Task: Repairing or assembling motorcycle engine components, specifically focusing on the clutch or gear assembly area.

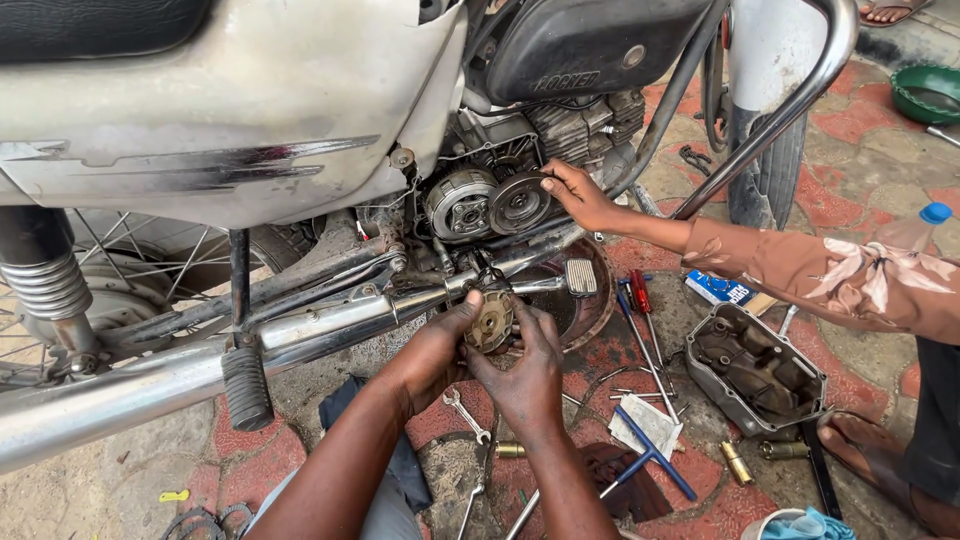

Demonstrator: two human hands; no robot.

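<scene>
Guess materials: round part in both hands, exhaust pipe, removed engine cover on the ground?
Round part: looks like oily cast metal with brassy tint, dull. Exhaust pipe: chromed steel by its mirror shine, scuffed. Engine cover: likely cast aluminium, matte grey, grimy inside.

Lighting: soft, even daylight, outdoors, bright throughout with no hard-edged shadows; shade gathers only under the motorcycle's white side panel (pixel 230 110) and around the engine (pixel 520 170). Glare: pale sheen along the chrome exhaust pipe (pixel 130 390) and the curved chrome guard bar (pixel 800 90), with the white panel near overexposure at its upper part. Image quality: sharp across the centre, fine detail legible on the tools lying on the red paved floor (pixel 860 160); wide-angle bending at the borders, mild softness toward the lower left corner, no motion blur evident.
</scene>
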